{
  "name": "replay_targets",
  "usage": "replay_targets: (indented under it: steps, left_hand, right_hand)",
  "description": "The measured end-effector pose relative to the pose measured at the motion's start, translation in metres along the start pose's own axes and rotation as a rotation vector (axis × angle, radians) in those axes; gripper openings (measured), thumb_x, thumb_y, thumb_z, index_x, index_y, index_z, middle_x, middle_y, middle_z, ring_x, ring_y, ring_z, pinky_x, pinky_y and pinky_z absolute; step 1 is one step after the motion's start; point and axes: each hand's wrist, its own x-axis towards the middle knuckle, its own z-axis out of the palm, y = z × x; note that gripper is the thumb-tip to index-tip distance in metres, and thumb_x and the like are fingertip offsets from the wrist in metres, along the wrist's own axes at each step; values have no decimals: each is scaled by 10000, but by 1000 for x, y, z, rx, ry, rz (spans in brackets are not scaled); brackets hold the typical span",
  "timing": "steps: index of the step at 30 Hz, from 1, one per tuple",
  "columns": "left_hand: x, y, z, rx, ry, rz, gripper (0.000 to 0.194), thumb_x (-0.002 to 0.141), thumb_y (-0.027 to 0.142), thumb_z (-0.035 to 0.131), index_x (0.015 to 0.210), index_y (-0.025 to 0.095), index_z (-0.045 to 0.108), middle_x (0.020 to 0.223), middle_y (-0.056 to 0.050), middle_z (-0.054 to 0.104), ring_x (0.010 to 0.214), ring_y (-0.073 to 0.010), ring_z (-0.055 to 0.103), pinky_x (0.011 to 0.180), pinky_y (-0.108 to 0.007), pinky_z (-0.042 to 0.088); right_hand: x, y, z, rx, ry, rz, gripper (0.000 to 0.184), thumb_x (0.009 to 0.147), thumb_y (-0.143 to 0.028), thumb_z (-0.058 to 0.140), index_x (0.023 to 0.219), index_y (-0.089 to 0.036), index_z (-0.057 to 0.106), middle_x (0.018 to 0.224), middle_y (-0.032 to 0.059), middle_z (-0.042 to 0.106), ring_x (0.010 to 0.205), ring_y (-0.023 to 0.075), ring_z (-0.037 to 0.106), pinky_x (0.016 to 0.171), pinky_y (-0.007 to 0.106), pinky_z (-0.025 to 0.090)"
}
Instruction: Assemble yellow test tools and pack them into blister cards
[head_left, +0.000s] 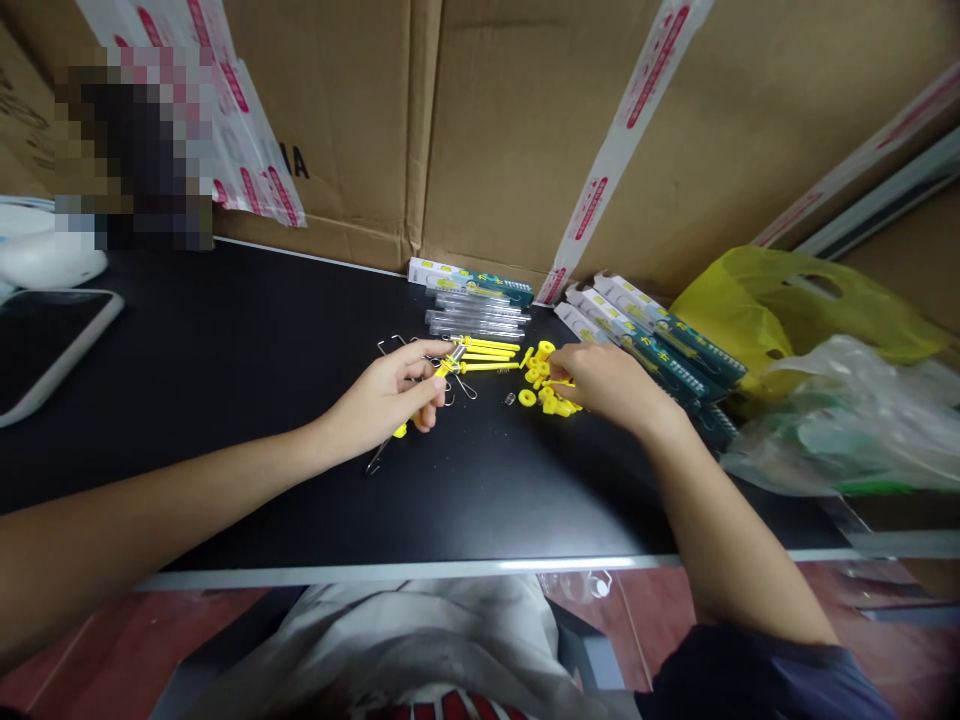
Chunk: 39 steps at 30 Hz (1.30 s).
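My left hand is closed around a slim yellow plastic piece with metal at its upper end. A metal wire with a bent tip juts out below that hand. Several yellow rods lie just beyond my left fingers, with bent wire hooks around them. My right hand reaches into a pile of small yellow plastic parts, its fingers curled; what they pinch, if anything, is hidden. A yellow ring and a small metal spring lie at the pile's left side.
Several clear tubes lie behind the rods, before a printed box. More printed boxes are stacked at the right, beside yellow and clear plastic bags. A phone rests at the left. Cardboard stands behind the black table.
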Motion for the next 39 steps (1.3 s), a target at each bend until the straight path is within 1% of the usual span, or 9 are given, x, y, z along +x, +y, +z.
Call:
replay_targets:
  steps: [4, 7, 10, 12, 15, 21, 25, 31, 39]
  left_hand:
    - [0, 2, 0, 32, 1, -17, 420, 789, 253, 616, 1182, 152, 511, 715, 35, 573, 502, -87, 556, 442, -206, 456]
    - [-1, 4, -1, 71, -2, -38, 365, 787, 240, 602, 1134, 154, 527, 744, 17, 592, 489, -71, 517, 401, -176, 372]
    - [-1, 4, -1, 77, -17, -44, 320, 797, 246, 603, 1099, 164, 538, 729, 19, 590, 459, -52, 449, 386, -166, 298]
    - [-1, 3, -1, 80, -37, -28, 290, 836, 307, 589, 1088, 170, 549, 691, 26, 575, 442, -48, 407, 387, -170, 284]
    - [-1, 3, -1, 119, -74, -17, 310, 889, 421, 545, 1086, 184, 574, 623, 35, 542, 427, -53, 377, 386, -174, 278]
    - [-4, 2, -2, 205, -90, 0, 329, 910, 443, 531, 1112, 189, 584, 597, 46, 526, 430, -55, 400, 406, -164, 316]
    - [-7, 1, -3, 285, -117, 28, 312, 927, 423, 514, 1122, 188, 577, 649, 31, 577, 466, -65, 492, 458, -171, 405]
    - [-11, 3, 1, 301, -140, 22, 262, 936, 397, 488, 1088, 192, 542, 682, 26, 595, 432, -68, 499, 399, -166, 432]
    - [-13, 5, 5, 312, -126, 18, 216, 920, 382, 513, 1029, 197, 534, 651, 39, 574, 398, -56, 464, 368, -151, 405]
  right_hand:
    - [-2, -2, -4, 8, 16, -8, 85, 804, -146, 539, 787, -173, 618, 842, 89, 710, 777, 223, 643, 627, 296, 357]
    - [-3, -6, -9, 72, 104, 16, 59, 797, -144, 531, 784, -178, 577, 817, 79, 691, 732, 204, 621, 599, 285, 334]
    - [-2, -18, -11, 355, 250, 20, 50, 807, -177, 552, 811, -196, 506, 792, 39, 658, 685, 167, 598, 579, 260, 338]
    - [0, -30, -10, 666, 309, -62, 105, 840, -193, 544, 803, -207, 446, 746, 4, 620, 665, 137, 584, 600, 246, 378]
    - [2, -47, -4, 986, 303, -185, 126, 902, -243, 508, 837, -220, 403, 690, -34, 528, 600, 108, 513, 579, 240, 390]
    - [3, -62, 8, 1280, 183, -289, 103, 961, -268, 446, 934, -231, 354, 676, -70, 431, 546, 84, 396, 537, 229, 330]
    - [3, -64, 9, 1407, 129, -290, 95, 954, -228, 434, 964, -232, 339, 676, -76, 418, 565, 87, 393, 559, 231, 333]
    - [1, -71, 10, 1404, 208, -243, 135, 889, -187, 484, 867, -226, 357, 744, -50, 382, 611, 90, 356, 559, 232, 317]
    - [-4, -82, 8, 1640, 97, -137, 235, 993, -471, 379, 922, -246, 372, 647, -87, 284, 482, 71, 242, 416, 186, 228]
